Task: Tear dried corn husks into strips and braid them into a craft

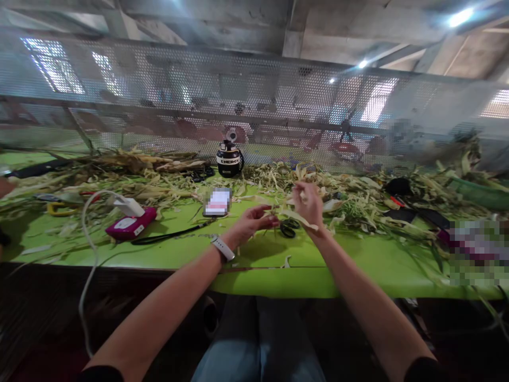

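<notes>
Over the green tabletop my left hand (254, 220), with a pale watch band on its wrist, is closed in a pinch on a thin piece of husk. To its right my right hand (308, 204) is raised, its fingers curled together around pale leaf matter. A pale green husk strip (298, 216) runs between the hands and lies across my right wrist. Exactly where each fingertip grips is too small to make out. Just below the hands lie black-handled scissors (289, 228), touched by neither hand.
Loose husks (350, 199) cover the back of the table (258, 281). A phone (217, 202) lies left of my hands, near a magenta power block (131, 224) with a white plug and cable. A black jug (229, 159) stands behind. A perforated metal screen (262, 90) closes off the back.
</notes>
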The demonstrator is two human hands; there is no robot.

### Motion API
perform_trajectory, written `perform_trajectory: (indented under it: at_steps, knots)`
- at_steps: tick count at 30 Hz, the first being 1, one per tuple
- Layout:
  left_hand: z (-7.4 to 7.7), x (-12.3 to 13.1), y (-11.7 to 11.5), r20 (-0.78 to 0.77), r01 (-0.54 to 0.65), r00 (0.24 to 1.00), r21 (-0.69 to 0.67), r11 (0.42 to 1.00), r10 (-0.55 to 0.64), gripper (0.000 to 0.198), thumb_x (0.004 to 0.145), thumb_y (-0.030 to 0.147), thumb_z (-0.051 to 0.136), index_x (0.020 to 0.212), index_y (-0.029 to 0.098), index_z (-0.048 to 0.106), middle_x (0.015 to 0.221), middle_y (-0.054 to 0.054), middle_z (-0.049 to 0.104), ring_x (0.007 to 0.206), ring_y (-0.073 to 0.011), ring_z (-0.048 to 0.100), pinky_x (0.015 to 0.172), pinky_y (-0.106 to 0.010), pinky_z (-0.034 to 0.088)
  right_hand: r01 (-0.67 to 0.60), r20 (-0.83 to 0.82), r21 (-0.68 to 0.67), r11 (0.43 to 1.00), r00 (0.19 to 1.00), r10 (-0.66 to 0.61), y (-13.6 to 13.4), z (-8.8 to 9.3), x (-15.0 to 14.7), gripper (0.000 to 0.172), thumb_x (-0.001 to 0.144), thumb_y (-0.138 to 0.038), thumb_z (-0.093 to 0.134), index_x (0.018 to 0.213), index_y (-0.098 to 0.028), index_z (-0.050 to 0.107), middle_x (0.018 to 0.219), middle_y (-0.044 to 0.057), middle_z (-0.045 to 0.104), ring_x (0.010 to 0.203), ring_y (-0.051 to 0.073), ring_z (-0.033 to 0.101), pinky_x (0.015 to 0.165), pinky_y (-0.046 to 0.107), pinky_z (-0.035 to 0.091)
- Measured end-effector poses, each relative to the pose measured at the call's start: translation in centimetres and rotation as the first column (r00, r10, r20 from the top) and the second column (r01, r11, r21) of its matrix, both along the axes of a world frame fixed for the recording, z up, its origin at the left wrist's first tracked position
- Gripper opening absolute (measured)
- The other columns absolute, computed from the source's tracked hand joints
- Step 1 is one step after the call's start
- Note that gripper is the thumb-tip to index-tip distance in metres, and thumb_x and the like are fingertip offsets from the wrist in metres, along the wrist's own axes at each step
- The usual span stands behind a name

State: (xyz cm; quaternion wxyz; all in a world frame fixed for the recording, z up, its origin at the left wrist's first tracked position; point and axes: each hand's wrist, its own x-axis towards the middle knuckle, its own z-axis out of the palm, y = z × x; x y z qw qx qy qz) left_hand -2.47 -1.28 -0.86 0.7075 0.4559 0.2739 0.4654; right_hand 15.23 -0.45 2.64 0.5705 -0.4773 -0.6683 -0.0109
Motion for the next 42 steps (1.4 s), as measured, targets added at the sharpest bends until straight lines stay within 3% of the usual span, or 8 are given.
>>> perform_trajectory:
  at_steps: [4, 9, 13, 15, 17, 23, 34, 42]
  knots:
    - [0.0, 0.1, 0.5, 0.118, -0.2, 0.974, 0.032, 0.979, 0.195, 0.037, 0.061, 0.02, 0.08, 0.09, 0.015, 0.057, 0.077, -0.001, 0.071, 0.076, -0.013, 0.068, 0.088, -0.032, 0.05, -0.028, 0.033, 0.212, 0.977, 0.999, 0.022, -3.0, 0.9, -0.3, 0.019, 0.088, -0.029, 0.045, 0.095, -0.019, 0.06, 0.086, 0.01, 0.062, 0.084, 0.021, 0.055, 0.079, 0.035, 0.045]
    - [0.1, 0.2, 0.7, 0.196, -0.197, 0.961, -0.008, 0.98, 0.195, 0.03, 0.063, 0.018, 0.077, 0.088, 0.014, 0.059, 0.08, -0.003, 0.071, 0.079, -0.0142, 0.068, 0.086, -0.029, 0.05, -0.192, 0.304, -0.253, 0.948, 0.915, 0.266, -5.2, -1.4, -3.5, 0.011, 0.081, -0.025, 0.054, 0.085, -0.018, 0.062, 0.073, 0.004, 0.063, 0.064, 0.015, 0.055, 0.063, 0.027, 0.044]
    - [0.5, 0.2, 0.9, 0.237, -0.151, 0.956, -0.118, 0.981, 0.176, 0.016, 0.073, 0.023, 0.059, 0.084, 0.012, 0.061, 0.074, -0.006, 0.071, 0.078, -0.0187, 0.068, 0.076, -0.03, 0.052, -0.295, -0.011, -0.639, 0.71, 0.927, 0.375, -4.0, -2.9, -5.2, 0.016, 0.079, -0.033, 0.058, 0.078, -0.016, 0.06, 0.073, 0.004, 0.067, 0.061, 0.014, 0.06, 0.058, 0.024, 0.044]
    - [0.5, 0.1, 1.1, 0.254, -0.126, 0.953, -0.16, 0.979, 0.164, 0.017, 0.071, 0.019, 0.053, 0.085, 0.013, 0.061, 0.073, -0.006, 0.071, 0.077, -0.0194, 0.068, 0.072, -0.03, 0.053, -0.439, -0.271, -0.7, 0.564, 0.893, 0.358, -3.2, -3.0, -5.4, 0.019, 0.08, -0.034, 0.056, 0.073, -0.017, 0.057, 0.066, 0.002, 0.065, 0.055, 0.013, 0.059, 0.053, 0.023, 0.045]
    - [0.3, 0.0, 1.2, 0.251, -0.106, 0.958, -0.136, 0.985, 0.138, 0.021, 0.067, 0.013, 0.052, 0.086, 0.013, 0.061, 0.075, -0.006, 0.071, 0.076, -0.0188, 0.068, 0.07, -0.029, 0.052, -0.549, -0.448, -0.671, 0.498, 0.836, 0.319, -2.9, -2.9, -5.2, 0.02, 0.077, -0.034, 0.059, 0.067, -0.017, 0.054, 0.057, -0.001, 0.061, 0.049, 0.011, 0.057, 0.051, 0.023, 0.045]
    - [-0.6, -0.1, 1.3, 0.124, -0.066, 0.99, 0.036, 0.997, 0.061, 0.022, 0.061, 0.015, 0.073, 0.083, 0.011, 0.069, 0.083, -0.007, 0.072, 0.069, -0.0121, 0.063, 0.066, -0.023, 0.047, -0.601, -0.505, -0.504, 0.62, 0.788, 0.354, -3.5, -2.2, -4.5, 0.032, 0.073, -0.045, 0.062, 0.061, -0.017, 0.053, 0.052, -0.003, 0.058, 0.044, 0.006, 0.048, 0.046, 0.018, 0.039]
    - [-0.9, 0.2, 1.2, 0.045, -0.246, 0.969, 0.104, 0.964, 0.243, 0.029, 0.051, 0.031, 0.082, 0.072, 0.014, 0.073, 0.074, -0.004, 0.071, 0.07, -0.0147, 0.062, 0.075, -0.03, 0.051, -0.568, -0.487, -0.579, 0.585, 0.817, 0.31, -3.7, -2.3, -4.4, 0.031, 0.071, -0.046, 0.058, 0.059, -0.019, 0.049, 0.039, -0.008, 0.043, 0.031, 0.006, 0.037, 0.032, 0.018, 0.03]
    - [-0.5, -0.2, 1.2, 0.029, -0.247, 0.969, 0.083, 0.965, 0.245, 0.031, 0.054, 0.033, 0.081, 0.078, 0.015, 0.075, 0.075, -0.005, 0.071, 0.067, -0.0137, 0.062, 0.074, -0.029, 0.051, -0.565, -0.446, -0.624, 0.539, 0.824, 0.349, -4.0, -2.0, -3.6, 0.032, 0.07, -0.043, 0.057, 0.054, -0.02, 0.043, 0.037, -0.009, 0.041, 0.029, 0.005, 0.036, 0.031, 0.017, 0.027]
